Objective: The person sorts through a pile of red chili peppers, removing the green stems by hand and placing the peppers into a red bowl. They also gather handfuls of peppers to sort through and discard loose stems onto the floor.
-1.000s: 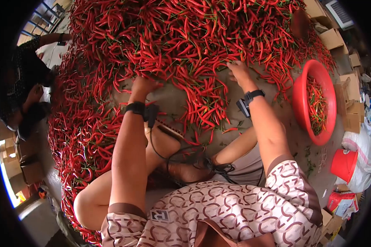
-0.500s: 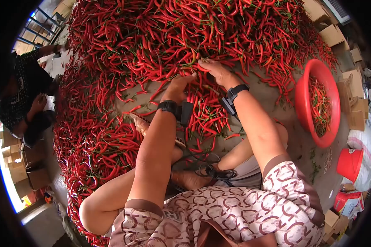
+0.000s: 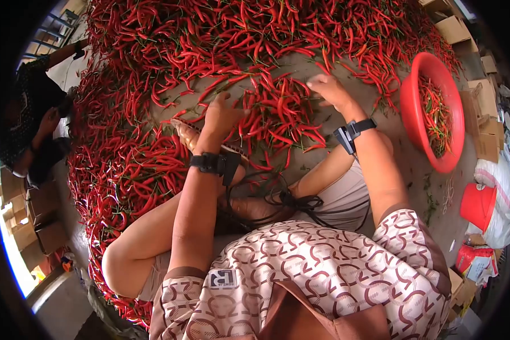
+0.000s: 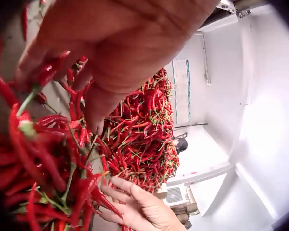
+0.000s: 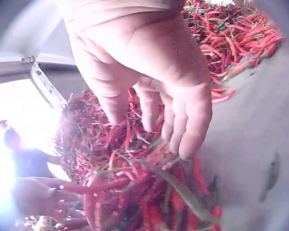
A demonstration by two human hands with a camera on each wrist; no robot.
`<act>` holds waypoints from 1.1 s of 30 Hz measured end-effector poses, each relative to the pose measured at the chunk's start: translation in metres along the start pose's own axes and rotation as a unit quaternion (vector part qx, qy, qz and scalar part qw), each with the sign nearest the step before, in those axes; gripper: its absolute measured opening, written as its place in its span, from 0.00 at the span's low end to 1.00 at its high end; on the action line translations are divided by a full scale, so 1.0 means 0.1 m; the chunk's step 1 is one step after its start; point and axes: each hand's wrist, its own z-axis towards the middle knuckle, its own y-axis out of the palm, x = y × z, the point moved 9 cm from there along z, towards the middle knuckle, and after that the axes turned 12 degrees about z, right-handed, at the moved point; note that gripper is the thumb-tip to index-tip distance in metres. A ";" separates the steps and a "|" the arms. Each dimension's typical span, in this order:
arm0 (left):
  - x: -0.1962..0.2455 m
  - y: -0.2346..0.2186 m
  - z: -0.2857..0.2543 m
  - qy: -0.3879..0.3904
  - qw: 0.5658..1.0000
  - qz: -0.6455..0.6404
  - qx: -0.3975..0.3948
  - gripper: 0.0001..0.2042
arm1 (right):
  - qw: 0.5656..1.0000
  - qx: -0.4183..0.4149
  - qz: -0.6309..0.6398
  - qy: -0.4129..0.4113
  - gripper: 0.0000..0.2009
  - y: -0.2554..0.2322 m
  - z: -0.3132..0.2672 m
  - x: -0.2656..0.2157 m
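Observation:
A loose cluster of red chili peppers (image 3: 277,110) with green stems lies on the floor between my two hands. At its left edge is my left hand (image 3: 222,116), its fingers loosely bent. In the left wrist view, peppers lie close under and beside the left fingers (image 4: 94,113); one red pepper overlaps them. My right hand (image 3: 331,92) is off the cluster's far right side, fingers relaxed and spread a little. Seen in the right wrist view, the right fingers (image 5: 190,127) hang above the peppers with nothing in them. A green pepper (image 5: 183,192) lies below.
A big heap of chili peppers (image 3: 238,34) spreads ahead and down the left side. To the right stands a tilted red basin (image 3: 409,113) with peppers inside. Beyond it are a red bucket (image 3: 477,207) and cardboard boxes (image 3: 484,93). Another person (image 3: 34,113) sits at far left.
My hands came together over the peppers, then parted again to either side. The peppers between them have gathered into a closer cluster, and more grey floor shows between it and the heap.

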 end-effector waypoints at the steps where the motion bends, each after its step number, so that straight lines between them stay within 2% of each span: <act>1: -0.03 0.00 -0.06 -0.004 0.999 0.053 0.010 0.40 | 0.996 0.023 -0.087 -0.009 0.21 -0.09 0.08 0.12; 3: -0.05 0.00 -0.08 0.010 0.987 0.154 0.049 0.46 | 0.963 0.069 -0.258 -0.026 0.22 -0.23 0.23 0.28; 5: -0.08 -0.02 -0.07 -0.022 0.977 0.193 0.091 0.44 | 0.943 0.059 -0.328 -0.014 0.22 -0.23 0.32 0.33; 7: -0.06 -0.09 -0.01 -0.038 0.961 0.238 0.134 0.42 | 0.958 0.054 -0.279 0.038 0.22 -0.27 0.28 0.44; 9: -0.01 -0.26 0.07 -0.043 0.939 0.289 0.183 0.41 | 0.985 0.051 -0.105 0.124 0.22 -0.22 0.13 0.61; 12: -0.37 -0.10 0.50 -0.040 0.927 0.349 0.127 0.39 | 0.994 0.002 -0.007 0.107 0.25 -0.10 0.01 0.50; 13: -0.29 -0.11 0.48 -0.017 0.914 0.391 0.110 0.38 | 0.993 -0.011 0.031 0.112 0.26 -0.06 0.04 0.52; 14: -0.33 -0.03 0.47 -0.045 0.970 0.238 0.027 0.35 | 0.990 -0.024 0.069 0.119 0.27 -0.02 0.07 0.56; 15: -0.31 0.10 0.45 -0.072 0.993 0.078 -0.055 0.33 | 0.986 -0.036 0.107 0.125 0.28 0.01 0.10 0.60; 16: -0.23 0.26 0.40 -0.096 0.983 -0.084 -0.135 0.31 | 0.983 -0.057 0.117 0.129 0.29 0.08 0.09 0.60; 18: 0.04 0.43 0.18 -0.076 0.971 -0.154 -0.169 0.30 | 0.977 -0.099 0.135 0.136 0.30 0.24 0.05 0.54; 19: 0.14 0.52 0.12 -0.064 0.962 -0.189 -0.186 0.29 | 0.981 -0.094 0.133 0.109 0.30 0.26 0.08 0.49; 22: -0.08 0.75 0.12 -0.097 0.947 -0.276 -0.134 0.35 | 0.989 -0.077 0.117 0.050 0.31 0.29 0.09 0.43; 23: -0.12 0.78 0.08 -0.127 0.945 -0.263 -0.148 0.38 | 0.991 -0.074 0.108 0.041 0.32 0.33 0.10 0.42; 26: -0.01 0.82 0.08 -0.137 0.941 -0.256 -0.172 0.30 | 0.982 -0.108 0.152 0.042 0.35 0.47 0.09 0.28; 27: 0.09 0.85 0.06 -0.121 0.899 -0.359 -0.221 0.29 | 0.972 -0.122 0.191 0.058 0.35 0.49 0.07 0.26; 29: 0.33 0.87 -0.11 -0.089 0.771 -0.547 -0.314 0.27 | 0.962 -0.128 0.233 0.061 0.35 0.50 -0.01 0.23; 32: 0.53 0.81 -0.25 -0.077 0.752 -0.576 -0.311 0.24 | 0.976 -0.100 0.192 0.026 0.35 0.55 -0.01 0.23; 33: 0.48 0.83 -0.21 -0.062 0.751 -0.591 -0.289 0.24 | 0.960 -0.146 0.234 0.038 0.34 0.62 -0.02 0.21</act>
